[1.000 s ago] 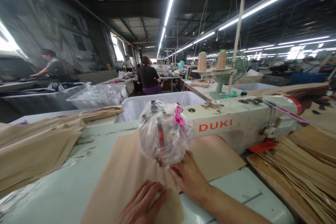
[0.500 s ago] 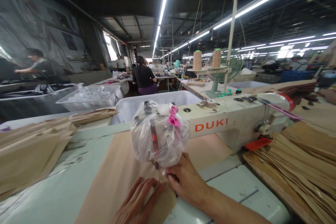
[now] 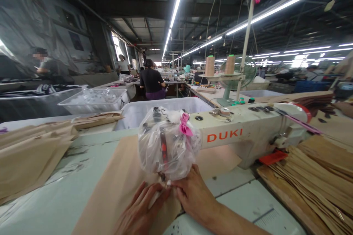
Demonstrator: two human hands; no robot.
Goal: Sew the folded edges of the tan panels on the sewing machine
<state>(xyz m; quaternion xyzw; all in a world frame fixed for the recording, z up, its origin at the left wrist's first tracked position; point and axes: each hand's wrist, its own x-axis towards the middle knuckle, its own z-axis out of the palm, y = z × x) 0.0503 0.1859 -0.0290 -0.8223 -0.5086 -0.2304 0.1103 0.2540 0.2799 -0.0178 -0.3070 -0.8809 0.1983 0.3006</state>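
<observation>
My pale green tabletop (image 3: pixel 63 187) at the sewing station, scuffed and marked at left. A tan sheet (image 3: pixel 107 183) lies flat across the lower middle, its far end reaching the base of the white DUKI sewing machine (image 3: pixel 237 136), which stands on the same surface. At far left sits a pile of folded tan pieces (image 3: pixel 30 154); at lower right, a wooden board (image 3: pixel 286 202) carries a stack of tan strips (image 3: pixel 311 172).
</observation>
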